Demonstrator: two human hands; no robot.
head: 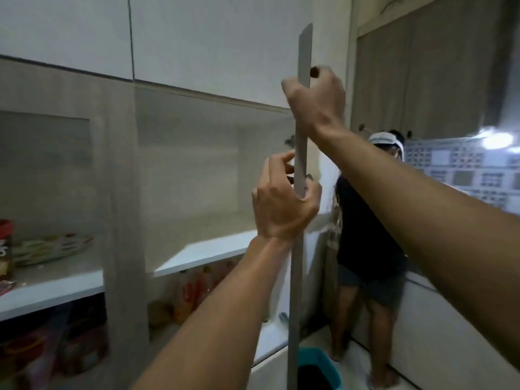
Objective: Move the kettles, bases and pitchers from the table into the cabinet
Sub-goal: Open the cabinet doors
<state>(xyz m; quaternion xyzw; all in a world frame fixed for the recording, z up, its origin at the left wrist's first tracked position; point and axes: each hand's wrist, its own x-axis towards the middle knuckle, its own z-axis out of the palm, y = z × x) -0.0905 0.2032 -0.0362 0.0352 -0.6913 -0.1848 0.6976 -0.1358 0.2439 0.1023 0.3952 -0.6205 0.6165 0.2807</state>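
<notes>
The cabinet door [304,66] stands open, seen edge-on as a tall grey strip in the middle of the view. My left hand [284,204] grips its edge at mid-height. Higher up, my right hand [316,102] holds the same edge beside a small dark knob [314,71]. Behind the door lies the cabinet's white shelf [208,253] with nothing on it. No kettle, base or pitcher is in view.
On the left shelf sit a patterned plate [53,247] and a red-lidded jar [5,249]. Packets and bottles fill the lower shelves [194,291]. Another person [365,235] stands close behind the door on the right. A teal bucket [318,370] sits on the floor.
</notes>
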